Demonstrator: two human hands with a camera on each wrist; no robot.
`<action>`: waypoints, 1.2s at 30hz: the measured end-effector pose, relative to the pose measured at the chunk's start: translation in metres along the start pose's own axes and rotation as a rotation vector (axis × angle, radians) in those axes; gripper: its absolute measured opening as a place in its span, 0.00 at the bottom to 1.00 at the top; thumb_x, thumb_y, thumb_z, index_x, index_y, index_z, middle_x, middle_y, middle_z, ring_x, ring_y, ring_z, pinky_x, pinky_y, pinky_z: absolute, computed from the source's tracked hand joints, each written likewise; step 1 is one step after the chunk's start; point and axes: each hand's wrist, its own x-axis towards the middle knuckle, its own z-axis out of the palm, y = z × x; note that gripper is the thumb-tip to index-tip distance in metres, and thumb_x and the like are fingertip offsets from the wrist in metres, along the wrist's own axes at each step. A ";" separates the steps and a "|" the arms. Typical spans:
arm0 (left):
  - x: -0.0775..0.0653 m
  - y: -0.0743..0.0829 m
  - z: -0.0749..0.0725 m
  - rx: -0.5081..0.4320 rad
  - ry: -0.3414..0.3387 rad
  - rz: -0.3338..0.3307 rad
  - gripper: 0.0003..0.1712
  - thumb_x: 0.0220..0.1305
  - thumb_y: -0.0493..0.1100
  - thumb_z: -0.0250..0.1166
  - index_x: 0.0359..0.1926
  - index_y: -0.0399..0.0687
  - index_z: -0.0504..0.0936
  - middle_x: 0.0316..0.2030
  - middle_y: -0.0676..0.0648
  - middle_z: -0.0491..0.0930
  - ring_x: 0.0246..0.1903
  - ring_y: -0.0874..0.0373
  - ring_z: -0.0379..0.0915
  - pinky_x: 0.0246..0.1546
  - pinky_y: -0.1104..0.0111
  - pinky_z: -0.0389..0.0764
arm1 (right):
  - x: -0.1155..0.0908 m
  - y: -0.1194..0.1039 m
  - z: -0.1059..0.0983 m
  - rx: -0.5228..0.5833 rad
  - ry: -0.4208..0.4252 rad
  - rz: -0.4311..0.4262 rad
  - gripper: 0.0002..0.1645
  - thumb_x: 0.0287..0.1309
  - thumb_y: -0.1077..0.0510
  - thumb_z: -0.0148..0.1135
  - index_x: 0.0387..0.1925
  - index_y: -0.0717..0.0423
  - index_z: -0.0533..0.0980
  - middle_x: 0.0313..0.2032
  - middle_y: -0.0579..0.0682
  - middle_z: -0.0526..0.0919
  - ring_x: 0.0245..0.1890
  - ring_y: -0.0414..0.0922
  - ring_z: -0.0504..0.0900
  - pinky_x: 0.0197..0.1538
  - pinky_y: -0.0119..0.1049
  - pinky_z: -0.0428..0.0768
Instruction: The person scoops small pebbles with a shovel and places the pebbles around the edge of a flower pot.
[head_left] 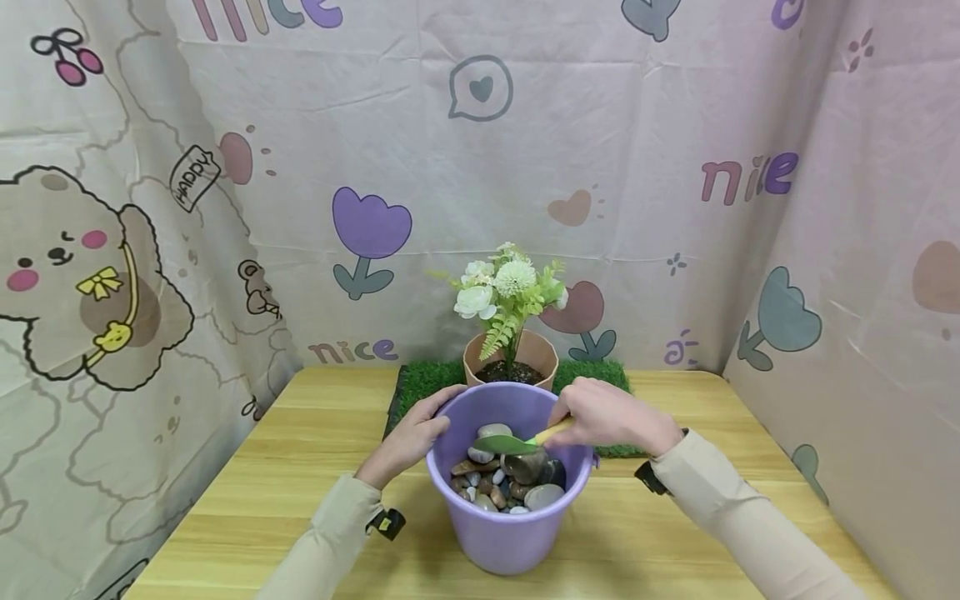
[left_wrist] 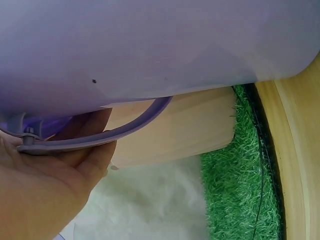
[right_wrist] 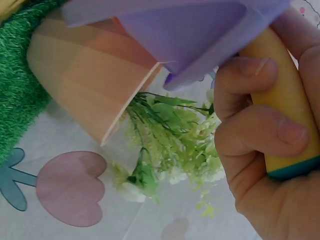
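Note:
A purple bucket point(head_left: 506, 537) stands on the table, with stones of several sizes point(head_left: 543, 497) inside it. My left hand point(head_left: 411, 437) grips the bucket's left rim; in the left wrist view the purple bail handle point(left_wrist: 125, 125) runs across its fingers. Over on the right, my right hand point(head_left: 611, 415) holds a small trowel point(head_left: 506, 445) by its yellow handle point(right_wrist: 282, 95). The trowel's green blade reaches left over the stones, within the bucket's mouth. One large pale stone point(head_left: 495, 430) lies beside the blade, partly covered by it.
Behind the bucket, a peach flowerpot point(head_left: 472, 358) with white artificial flowers point(head_left: 515, 277) stands on a green turf mat point(head_left: 427, 385). The wooden table point(head_left: 330, 442) extends to both sides. A printed curtain point(head_left: 450, 167) surrounds the back and sides.

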 end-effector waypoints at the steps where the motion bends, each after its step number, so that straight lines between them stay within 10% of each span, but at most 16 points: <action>1: 0.000 0.000 0.000 -0.006 0.003 -0.003 0.35 0.62 0.30 0.44 0.73 0.38 0.60 0.66 0.36 0.69 0.59 0.42 0.72 0.51 0.59 0.80 | 0.003 -0.001 -0.003 -0.011 -0.011 0.001 0.07 0.52 0.46 0.71 0.24 0.40 0.87 0.16 0.30 0.78 0.13 0.27 0.71 0.19 0.26 0.72; 15: 0.000 -0.003 0.000 -0.009 0.017 -0.021 0.35 0.62 0.30 0.45 0.73 0.43 0.61 0.68 0.38 0.67 0.62 0.43 0.69 0.55 0.58 0.78 | 0.031 -0.024 -0.024 -0.143 -0.105 0.108 0.29 0.46 0.45 0.74 0.04 0.41 0.66 0.08 0.34 0.55 0.12 0.33 0.54 0.18 0.28 0.56; 36: 0.001 -0.002 0.001 0.007 0.026 -0.011 0.35 0.62 0.30 0.45 0.72 0.39 0.61 0.67 0.37 0.68 0.62 0.43 0.69 0.55 0.59 0.77 | 0.014 -0.018 -0.011 -0.365 -0.014 0.146 0.15 0.40 0.45 0.76 0.14 0.42 0.77 0.17 0.38 0.78 0.18 0.38 0.75 0.22 0.36 0.74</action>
